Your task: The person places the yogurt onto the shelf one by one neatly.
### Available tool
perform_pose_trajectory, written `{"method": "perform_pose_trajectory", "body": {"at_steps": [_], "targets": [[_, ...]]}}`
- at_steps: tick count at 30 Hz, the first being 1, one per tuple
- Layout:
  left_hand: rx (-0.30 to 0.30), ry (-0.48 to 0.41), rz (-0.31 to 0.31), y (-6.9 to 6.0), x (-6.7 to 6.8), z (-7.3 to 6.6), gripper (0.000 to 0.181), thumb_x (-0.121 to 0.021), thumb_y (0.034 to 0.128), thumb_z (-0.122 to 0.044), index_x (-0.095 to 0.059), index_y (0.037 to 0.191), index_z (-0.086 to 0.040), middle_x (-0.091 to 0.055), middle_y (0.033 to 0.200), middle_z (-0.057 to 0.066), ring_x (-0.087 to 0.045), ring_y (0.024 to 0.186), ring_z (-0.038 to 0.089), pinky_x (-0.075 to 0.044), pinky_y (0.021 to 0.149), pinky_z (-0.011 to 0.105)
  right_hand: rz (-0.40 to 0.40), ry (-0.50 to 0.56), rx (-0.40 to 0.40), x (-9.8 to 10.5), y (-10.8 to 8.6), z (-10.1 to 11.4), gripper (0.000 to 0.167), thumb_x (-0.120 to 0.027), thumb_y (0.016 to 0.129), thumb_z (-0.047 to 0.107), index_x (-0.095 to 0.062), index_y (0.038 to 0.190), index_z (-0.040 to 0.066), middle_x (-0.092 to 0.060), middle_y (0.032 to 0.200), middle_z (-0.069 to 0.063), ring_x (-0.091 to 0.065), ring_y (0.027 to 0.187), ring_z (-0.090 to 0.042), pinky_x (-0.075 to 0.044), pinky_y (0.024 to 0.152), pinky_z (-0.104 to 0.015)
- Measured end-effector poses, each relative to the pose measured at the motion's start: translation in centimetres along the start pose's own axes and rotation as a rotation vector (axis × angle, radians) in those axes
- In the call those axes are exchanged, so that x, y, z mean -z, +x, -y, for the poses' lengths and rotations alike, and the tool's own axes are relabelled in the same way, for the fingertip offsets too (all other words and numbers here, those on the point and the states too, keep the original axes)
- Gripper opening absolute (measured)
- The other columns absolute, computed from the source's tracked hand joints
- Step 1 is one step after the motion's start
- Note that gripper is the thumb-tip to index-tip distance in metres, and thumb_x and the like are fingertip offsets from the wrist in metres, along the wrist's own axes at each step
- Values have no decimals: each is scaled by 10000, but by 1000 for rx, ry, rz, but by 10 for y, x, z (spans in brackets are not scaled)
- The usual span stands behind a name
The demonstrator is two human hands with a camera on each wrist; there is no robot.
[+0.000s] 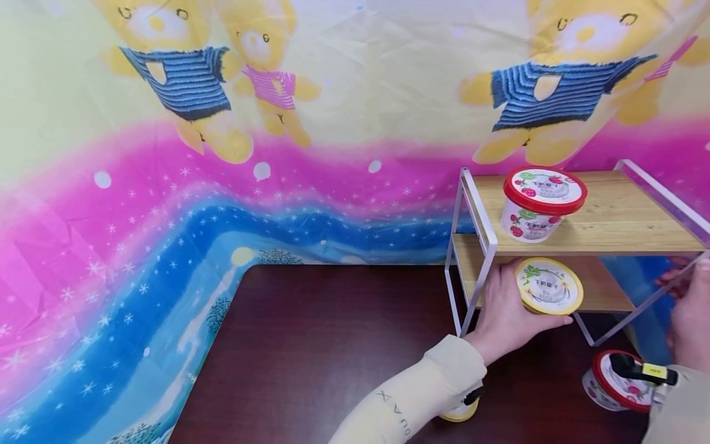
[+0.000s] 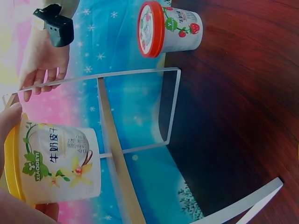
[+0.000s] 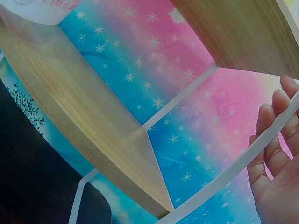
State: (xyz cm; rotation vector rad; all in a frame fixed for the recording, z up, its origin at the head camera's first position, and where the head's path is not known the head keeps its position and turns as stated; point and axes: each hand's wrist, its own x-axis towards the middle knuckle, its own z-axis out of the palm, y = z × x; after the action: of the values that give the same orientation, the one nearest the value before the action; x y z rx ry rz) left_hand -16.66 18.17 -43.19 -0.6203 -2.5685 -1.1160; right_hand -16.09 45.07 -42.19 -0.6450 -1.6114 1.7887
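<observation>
My left hand (image 1: 507,314) grips a white tub with a yellow lid (image 1: 549,287), thumb on the near side. In the left wrist view, flowers show on that yellow-lidded tub (image 2: 60,163), which is held at the lower tier of a small two-tier shelf (image 1: 610,216). At the shelf's right end my right hand (image 1: 690,314) holds the white metal frame (image 3: 261,144), its fingers behind the bar. A red-lidded tub (image 1: 540,203) with strawberry pictures stands on the top tier, towards the left.
Another red-lidded tub (image 1: 616,382) is on the dark table (image 1: 310,345) by my right wrist, partly hidden by it. Beneath my left forearm, the edge of a yellow-lidded tub (image 1: 463,412) peeks out. A printed bear cloth (image 1: 333,203) hangs behind the table.
</observation>
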Motion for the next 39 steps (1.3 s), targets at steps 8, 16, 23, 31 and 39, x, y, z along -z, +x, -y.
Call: {"method": "perform_pose_trajectory", "body": {"at_steps": [8,16,23,31,39], "targets": [[47,-87,-91,7,-6,-1,1177,-911,695,-534,-194,1559,-181,-417,1402,-78,-376,1292,24,-332,1041,147,8,-18,9,2,0,-1,265,-483,1075,387,-618,1235,226,-585,1040,75,-531,932,-37,-376,835,-27],[98,-41,-168,10,-14,-4,1156,-917,710,-501,-207,1550,-145,-438,1405,-40,-415,1291,75,-351,1060,188,-5,-5,-5,0,-1,4,246,-502,1069,381,-615,1223,226,-583,1036,71,-530,911,-42,-388,817,-24],[163,-38,-194,12,-22,-3,1129,-923,719,-471,-233,1529,-92,-450,1387,12,-434,1284,103,-366,1060,197,8,24,5,0,-1,2,216,-482,1085,354,-621,1168,211,-577,1000,50,-534,895,-44,-394,806,-23],[193,-37,-218,11,-28,1,1151,-904,748,-471,-180,1558,-92,-405,1447,79,-416,1334,174,-376,1082,247,15,22,24,0,-2,1,252,-483,1078,372,-631,1194,204,-588,1016,49,-538,911,-49,-392,820,-26],[257,-55,-213,13,-30,-1,1107,-866,788,-494,-200,1547,-40,-372,1485,145,-386,1384,311,-373,1114,340,11,40,6,1,-3,2,284,-489,1066,383,-623,1241,204,-588,1037,55,-534,933,-50,-394,842,-35]]}}
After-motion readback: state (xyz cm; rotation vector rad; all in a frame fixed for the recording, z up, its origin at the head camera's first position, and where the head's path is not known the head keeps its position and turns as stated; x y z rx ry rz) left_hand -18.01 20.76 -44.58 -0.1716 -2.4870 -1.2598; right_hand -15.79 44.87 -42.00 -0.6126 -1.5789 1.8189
